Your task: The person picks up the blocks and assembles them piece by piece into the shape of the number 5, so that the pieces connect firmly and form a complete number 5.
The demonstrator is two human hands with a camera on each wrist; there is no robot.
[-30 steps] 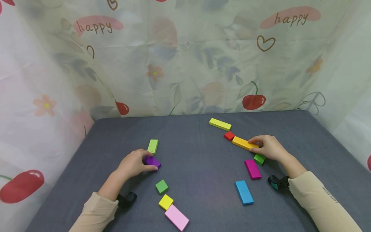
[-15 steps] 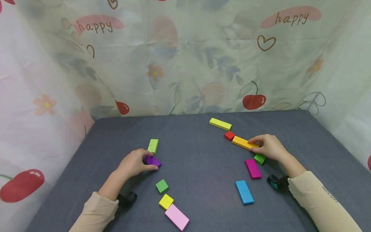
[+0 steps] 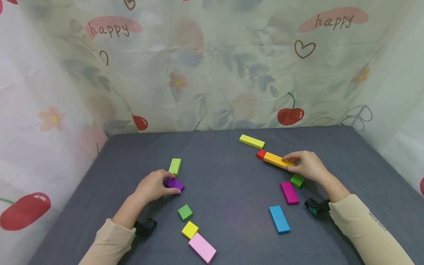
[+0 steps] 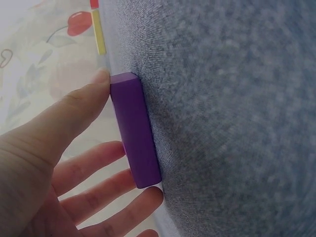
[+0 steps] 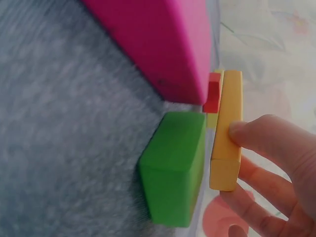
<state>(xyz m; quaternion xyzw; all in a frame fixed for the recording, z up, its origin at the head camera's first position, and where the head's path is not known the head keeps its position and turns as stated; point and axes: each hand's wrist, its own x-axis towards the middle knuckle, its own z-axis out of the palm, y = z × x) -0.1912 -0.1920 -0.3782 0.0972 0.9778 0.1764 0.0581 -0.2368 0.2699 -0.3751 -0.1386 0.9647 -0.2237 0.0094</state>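
Note:
My left hand pinches a purple block between thumb and fingertips; the block lies on the dark cloth. A lime green block is just beyond those fingers. With thumb and fingers my right hand grips one end of a long orange block, which appears slightly raised off the cloth. In the head view its far end partly covers a red block. Close under the right hand sits a green block, with a magenta block beside it.
A long yellow block lies at the back, past the red one. Toward the front right is a blue block. A small green block, a yellow block and a pink block run along the front. Patterned curtains surround the table.
In the last half second my right hand has moved up slightly with the orange block, whose far end now overlaps the red block in view. My left hand and the purple block stay put.

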